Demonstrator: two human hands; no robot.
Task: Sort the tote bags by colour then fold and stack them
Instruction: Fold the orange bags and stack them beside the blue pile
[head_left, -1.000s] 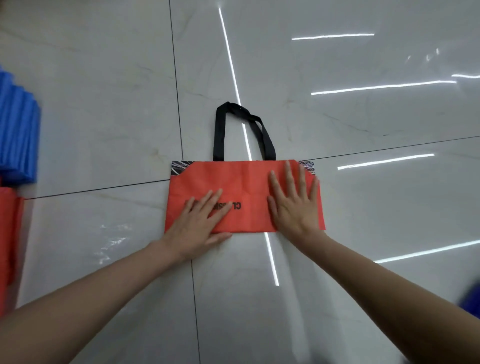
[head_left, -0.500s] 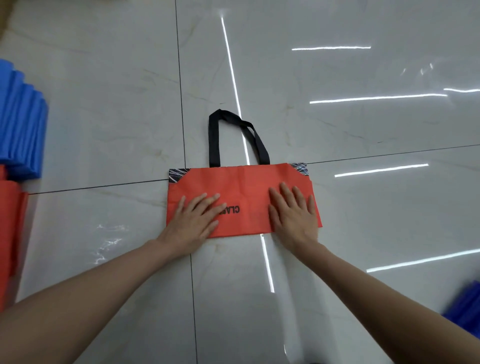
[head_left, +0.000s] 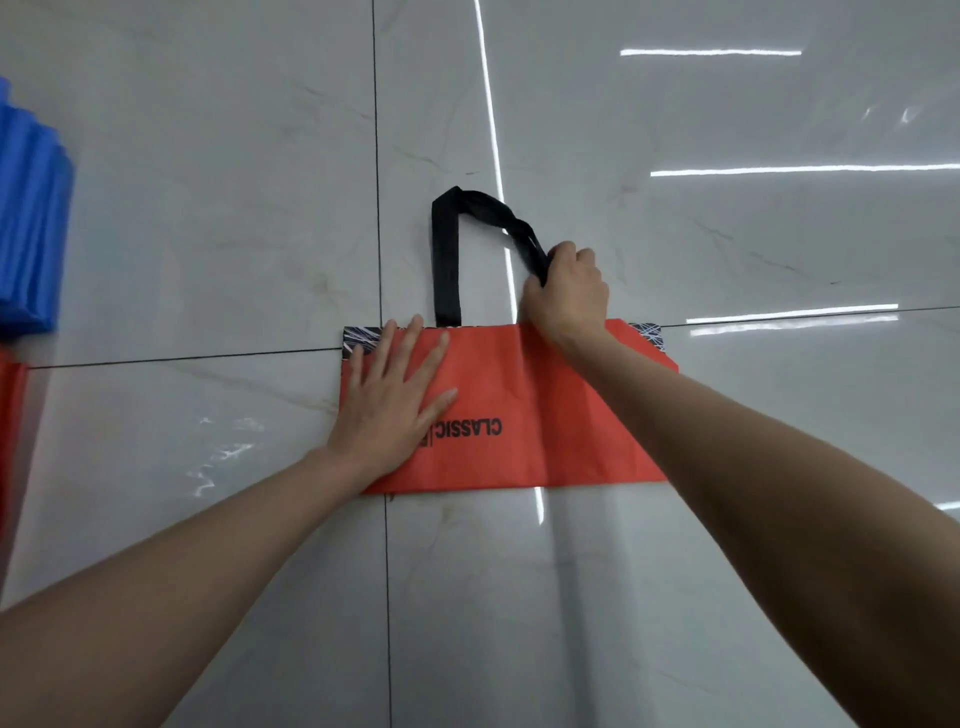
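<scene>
Pressing your left hand flat, fingers spread, on the left part of a folded red tote bag, you pin it to the glossy, marble-look floor. Your right hand reaches past the bag's far edge and curls its fingers round the right-hand strap of the black handles, gripping the twisted webbing just beyond the top hem. The rest of the loop lies on the tiles ahead of that hand and to its left. The left strap runs straight back to the hem between your two hands.

The bag lies as a wide band under your left hand and right forearm, its folded edge nearest you. The word "CLASSIC" is printed in black just right of your left thumb and reads upside down from your side. Black-and-white scribble-patterned corners show at the far edge, one by your left fingertips and the other just right of your right wrist.

Well off to the left of your left hand, at the frame's edge, lies a stack of blue bags. Nearer you on that same side is a sliver of red bags, mostly cut off. A dark grout line runs under the bag by your left hand. Strip-light reflections streak the floor to the right of your right hand.
</scene>
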